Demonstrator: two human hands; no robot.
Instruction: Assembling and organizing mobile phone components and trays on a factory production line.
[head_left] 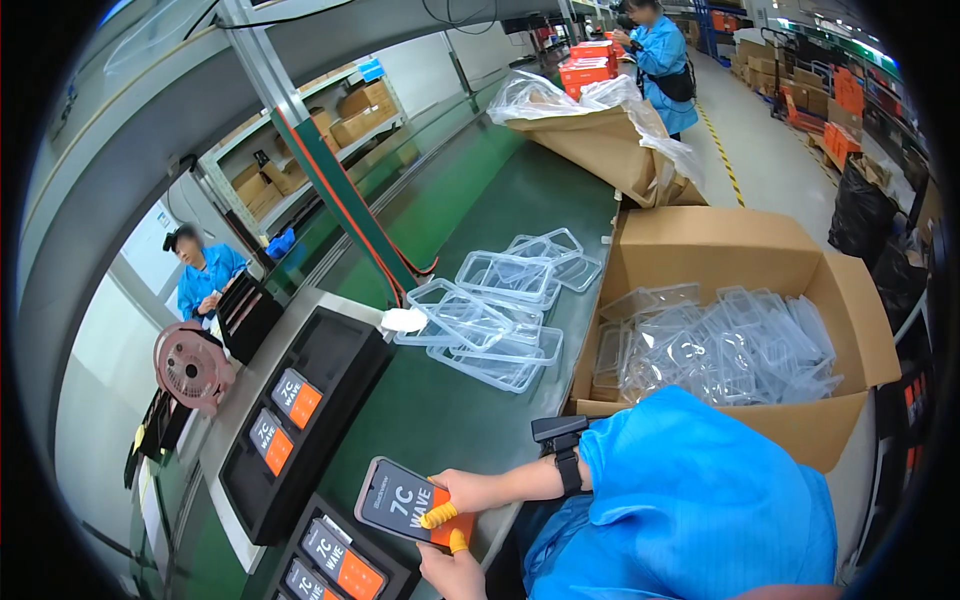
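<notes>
My right hand [465, 494] grips a flat phone-sized package [396, 502], dark grey with an orange end, by its right side. A yellow cover on its thumb presses over the front. Below it, my left hand [452, 572] pinches the package's lower orange end, its thumb in a yellow cover as well; its fingers are partly hidden. Similar packages [336, 560] lie in a black tray [305, 520] just left of my hands. A second black tray [350, 365] farther off holds two more, side by side. Clear plastic cases [490, 315] are heaped on the green belt beyond my hands.
An open cardboard box [715, 240] of clear plastic cases stands at my right, with a plastic-lined carton [590, 150] behind it. A green post [345, 205] rises beside the belt. A pink fan [192, 366] sits at left. Two people in blue work farther away.
</notes>
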